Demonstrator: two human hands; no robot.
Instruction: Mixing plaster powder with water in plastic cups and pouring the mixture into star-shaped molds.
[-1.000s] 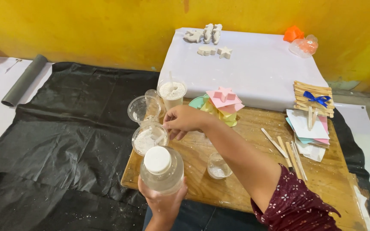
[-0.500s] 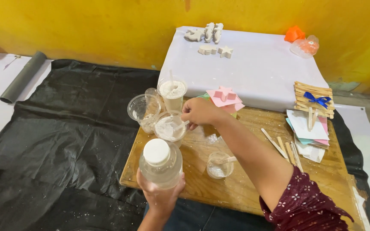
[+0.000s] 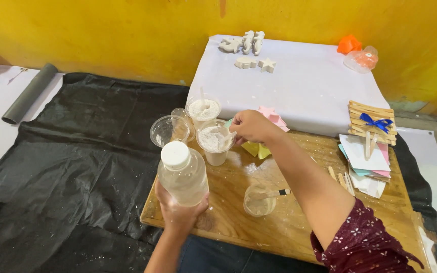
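The left hand [image 3: 180,212], fingers wrapped closed, holds a white-capped clear bottle [image 3: 182,174] upright over the wooden board [image 3: 299,222]. At the bottle's one o'clock, the right hand [image 3: 251,126] pinches the rim of a powder-filled plastic cup [image 3: 214,144]. At its four o'clock stands an empty cup [image 3: 259,200].

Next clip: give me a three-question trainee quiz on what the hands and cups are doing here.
1. True or false: the left hand holds a capped bottle.
2. The right hand is at the rim of: A) the empty cup; B) the powder cup; C) the stick bundle.
3. Fill in: the small cup near the front edge of the board has a ___ resting in it.

Key: 1 true; 2 B; 3 brush.
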